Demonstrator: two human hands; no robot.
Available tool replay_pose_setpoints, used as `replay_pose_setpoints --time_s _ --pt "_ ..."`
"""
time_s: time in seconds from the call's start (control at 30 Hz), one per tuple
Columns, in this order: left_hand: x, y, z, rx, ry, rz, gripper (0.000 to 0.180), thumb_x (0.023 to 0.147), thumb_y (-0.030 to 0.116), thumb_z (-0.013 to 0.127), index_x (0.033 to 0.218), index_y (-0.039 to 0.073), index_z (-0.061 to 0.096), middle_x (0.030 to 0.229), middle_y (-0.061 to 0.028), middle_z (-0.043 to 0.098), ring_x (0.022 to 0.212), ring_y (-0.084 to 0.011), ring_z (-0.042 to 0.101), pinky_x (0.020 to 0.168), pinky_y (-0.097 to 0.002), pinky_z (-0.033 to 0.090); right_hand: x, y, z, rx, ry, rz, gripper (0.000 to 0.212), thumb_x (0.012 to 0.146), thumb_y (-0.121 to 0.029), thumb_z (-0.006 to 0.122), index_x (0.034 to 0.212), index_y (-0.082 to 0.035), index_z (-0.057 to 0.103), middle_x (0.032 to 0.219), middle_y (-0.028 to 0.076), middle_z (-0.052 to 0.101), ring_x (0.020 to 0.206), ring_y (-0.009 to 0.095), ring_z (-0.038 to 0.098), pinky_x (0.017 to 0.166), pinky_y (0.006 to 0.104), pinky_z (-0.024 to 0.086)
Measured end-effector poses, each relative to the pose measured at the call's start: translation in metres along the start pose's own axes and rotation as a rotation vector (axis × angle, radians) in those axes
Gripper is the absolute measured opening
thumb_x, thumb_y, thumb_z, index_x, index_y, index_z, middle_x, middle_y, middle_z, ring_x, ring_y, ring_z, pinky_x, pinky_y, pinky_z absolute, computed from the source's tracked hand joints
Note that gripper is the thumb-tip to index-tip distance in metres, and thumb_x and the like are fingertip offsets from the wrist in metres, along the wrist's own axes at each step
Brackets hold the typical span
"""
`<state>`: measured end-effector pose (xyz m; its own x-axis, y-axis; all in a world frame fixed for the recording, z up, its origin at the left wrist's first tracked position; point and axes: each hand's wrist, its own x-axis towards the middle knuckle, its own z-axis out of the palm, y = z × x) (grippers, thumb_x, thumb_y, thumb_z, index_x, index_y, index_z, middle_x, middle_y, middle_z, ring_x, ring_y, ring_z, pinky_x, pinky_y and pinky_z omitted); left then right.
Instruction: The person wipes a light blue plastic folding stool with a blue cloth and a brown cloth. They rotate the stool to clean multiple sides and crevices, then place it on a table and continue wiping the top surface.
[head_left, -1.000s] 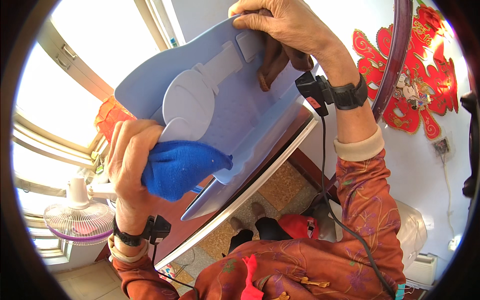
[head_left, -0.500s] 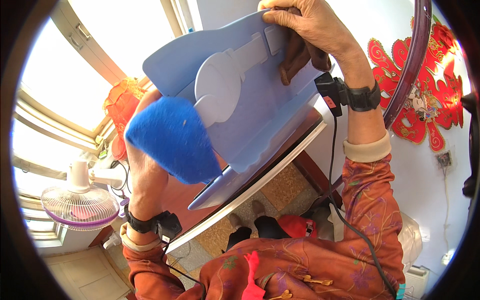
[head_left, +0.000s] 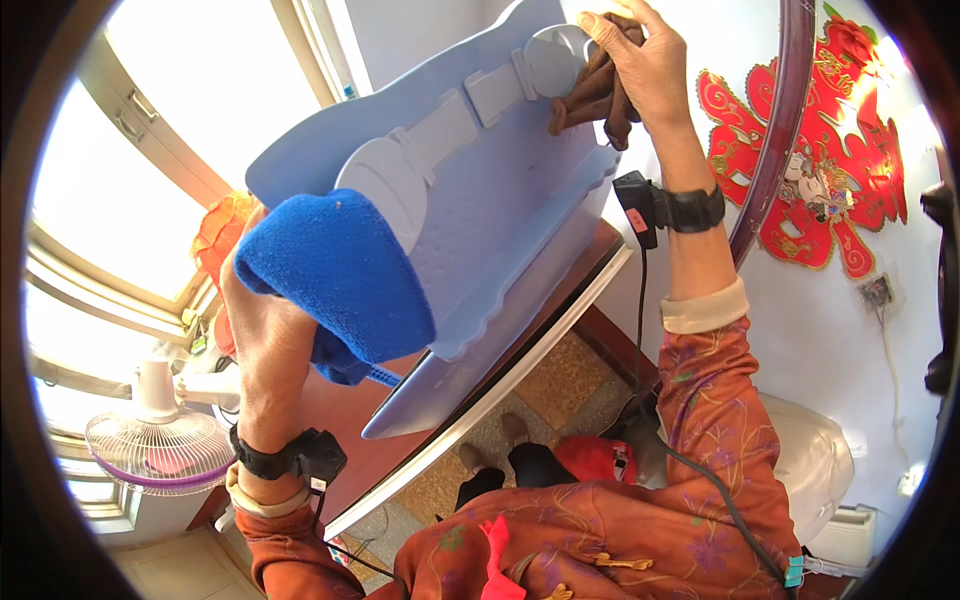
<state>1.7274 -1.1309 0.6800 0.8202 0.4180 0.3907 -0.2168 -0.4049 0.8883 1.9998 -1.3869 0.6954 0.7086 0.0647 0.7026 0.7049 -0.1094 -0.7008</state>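
A pale blue plastic box or tray (head_left: 490, 200), with rounded lighter clasp-like pieces (head_left: 385, 190) along its inside, is tilted between my hands. My left hand (head_left: 265, 320) is at its left end, with a bright blue towel-like cloth (head_left: 345, 265) folded over it and against the plastic. The cloth and the plastic hide the left fingertips. At the far right end, my right hand (head_left: 645, 65) grips a bunched dark brown cloth (head_left: 600, 100). The thumb reaches to the plastic's end, and the cloth hangs inside the corner.
Under the plastic is a reddish-brown table (head_left: 350, 440) with a white edge. A white and purple fan (head_left: 160, 450) stands at the left, near bright windows and an orange bag (head_left: 220, 235). A red wall decoration (head_left: 810, 170) is at the right. Cables run from both wrists.
The plastic box has shifted left, showing more clasp pieces. The right hand with the brown cloth has come to its far right end. The blue cloth is turned and shows its folded underside.
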Motion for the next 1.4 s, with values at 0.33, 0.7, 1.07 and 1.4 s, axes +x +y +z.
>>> replay_pose_setpoints --time_s 0.33,0.7,1.07,1.4 --pt "0.001 -0.008 -0.008 0.091 -0.018 0.062 0.031 0.082 0.025 0.078 0.096 0.001 0.066 0.086 -0.0008 0.065 0.077 -0.0061 0.061 0.073 -0.0235 0.050 0.006 0.050 -0.013 0.322 -0.400 0.276 0.071 0.095 -0.061 0.062 0.128 0.001 0.066 0.099 0.012 0.069 0.091 0.015 0.065 0.078 0.0284 0.055" --pt "-0.007 0.002 -0.006 0.016 -0.057 0.003 0.049 0.080 0.027 0.087 0.113 0.001 0.063 0.097 -0.0021 0.067 0.086 -0.0080 0.064 0.079 -0.0246 0.054 -0.008 0.035 -0.003 0.212 -0.405 0.315 0.075 0.084 -0.063 0.074 0.117 0.003 0.065 0.089 0.015 0.067 0.082 0.021 0.070 0.065 0.0291 0.059" --pt "-0.008 0.009 0.014 0.187 0.095 0.047 0.040 0.077 0.016 0.083 0.103 0.003 0.056 0.087 -0.0021 0.061 0.078 -0.0090 0.062 0.072 -0.0243 0.052 -0.010 0.028 0.000 0.167 -0.386 0.278 0.082 0.079 -0.055 0.083 0.122 0.011 0.059 0.091 0.018 0.068 0.085 0.022 0.070 0.064 0.0298 0.059" --pt "-0.004 0.016 0.022 0.172 0.136 -0.046 0.037 0.075 0.011 0.082 0.100 0.003 0.055 0.086 -0.0046 0.064 0.080 -0.0105 0.064 0.072 -0.0265 0.054 -0.018 0.030 0.006 0.207 -0.361 0.300 0.088 0.077 -0.059 0.083 0.127 0.010 0.058 0.101 0.021 0.066 0.089 0.025 0.070 0.073 0.0282 0.059"
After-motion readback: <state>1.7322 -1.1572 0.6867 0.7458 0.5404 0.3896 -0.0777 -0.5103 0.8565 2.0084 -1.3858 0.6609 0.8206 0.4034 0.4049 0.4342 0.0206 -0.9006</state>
